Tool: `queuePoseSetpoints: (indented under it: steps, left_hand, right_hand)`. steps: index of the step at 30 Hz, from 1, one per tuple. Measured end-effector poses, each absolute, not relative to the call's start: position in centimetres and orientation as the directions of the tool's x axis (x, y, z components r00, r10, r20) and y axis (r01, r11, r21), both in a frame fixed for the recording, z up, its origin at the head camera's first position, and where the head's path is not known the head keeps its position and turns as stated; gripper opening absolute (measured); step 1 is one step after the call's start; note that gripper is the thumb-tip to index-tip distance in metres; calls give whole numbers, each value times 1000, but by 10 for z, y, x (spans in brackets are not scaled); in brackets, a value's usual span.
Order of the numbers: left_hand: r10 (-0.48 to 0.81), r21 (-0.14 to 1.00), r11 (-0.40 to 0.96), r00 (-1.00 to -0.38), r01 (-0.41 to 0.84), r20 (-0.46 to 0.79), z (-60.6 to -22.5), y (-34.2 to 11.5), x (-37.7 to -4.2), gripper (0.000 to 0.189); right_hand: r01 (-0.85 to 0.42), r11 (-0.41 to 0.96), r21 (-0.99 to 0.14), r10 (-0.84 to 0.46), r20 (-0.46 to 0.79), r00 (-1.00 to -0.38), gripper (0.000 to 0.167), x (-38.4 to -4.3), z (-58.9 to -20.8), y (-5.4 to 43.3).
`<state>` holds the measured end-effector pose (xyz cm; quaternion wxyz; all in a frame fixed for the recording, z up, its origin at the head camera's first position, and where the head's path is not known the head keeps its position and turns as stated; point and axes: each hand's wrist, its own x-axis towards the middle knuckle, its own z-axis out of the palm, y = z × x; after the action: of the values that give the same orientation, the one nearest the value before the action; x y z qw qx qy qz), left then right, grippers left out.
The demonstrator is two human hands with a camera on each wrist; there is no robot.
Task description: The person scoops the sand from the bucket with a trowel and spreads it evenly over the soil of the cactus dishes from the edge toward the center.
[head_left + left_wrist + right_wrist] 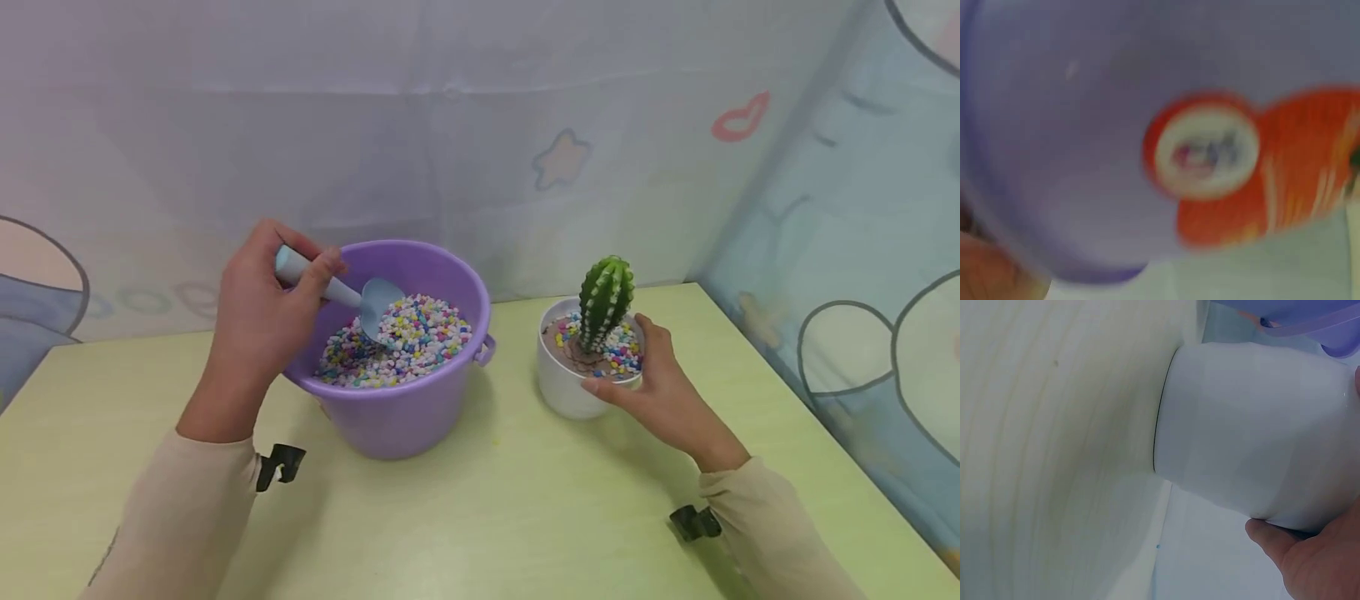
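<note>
My left hand [266, 304] grips the pale blue handle of a scoop [381, 302], whose bowl dips into colourful pebbles [420, 337] inside a purple bucket [386, 421]. A white pot [566, 392] stands upright on the table to the right of the bucket. In it are a green cactus [606, 304], brown soil and a scattering of the same pebbles. My right hand [660, 387] holds the pot's right side, thumb at the near rim and fingers round the far side. In the right wrist view, that hand [1325, 556] lies against the pot's wall [1254, 431].
The pale yellow-green table [465, 525] meets a printed cloth backdrop [450, 167] behind and at the right. A small loop handle [486, 351] sticks out from the bucket towards the pot. An orange label [1229, 225] shows on the bucket in the left wrist view.
</note>
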<state>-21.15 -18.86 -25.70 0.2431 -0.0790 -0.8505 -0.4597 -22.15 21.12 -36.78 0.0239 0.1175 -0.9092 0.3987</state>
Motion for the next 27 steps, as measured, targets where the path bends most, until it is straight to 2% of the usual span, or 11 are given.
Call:
queuePoseSetpoints:
  steps: [3,6,12,15,19,22,27]
  left_hand:
    - [21,689,618,-885,377,466,-259,-201,-207,18]
    - [108,671,607,-881,426,461,-264,-212,-202,17]
    - [127,586,659,-838,471,531,-266,-223,-189,22]
    - [125,511,750,-848,420,515,-246,-229,-178,22]
    - [97,466,836,-915,288,392,-224,-234,-171,19]
    - [55,550,802,-945,234,322,-225,-237,-178,22]
    - [-28,799,546,-948,252,317,-243,-235,-186,20]
  right_hand:
    - [-237,646,-726,-202,137,-970,111,-223,-370,209]
    - [-237,641,-730,-204,136,-970,112,-224,-371,206]
    - [-232,649,-725,-204,129,-971,112,-225,-370,203]
    - [-231,648,-725,-206,126,-970,112,-225,-369,202]
    - [-237,650,-722,-210,130,-969,112,-225,-370,201]
    - [-246,650,-719,-212,139,-967,111,-225,-370,202]
    - [-260,653,-711,-219,152,-964,111,-225,-367,203]
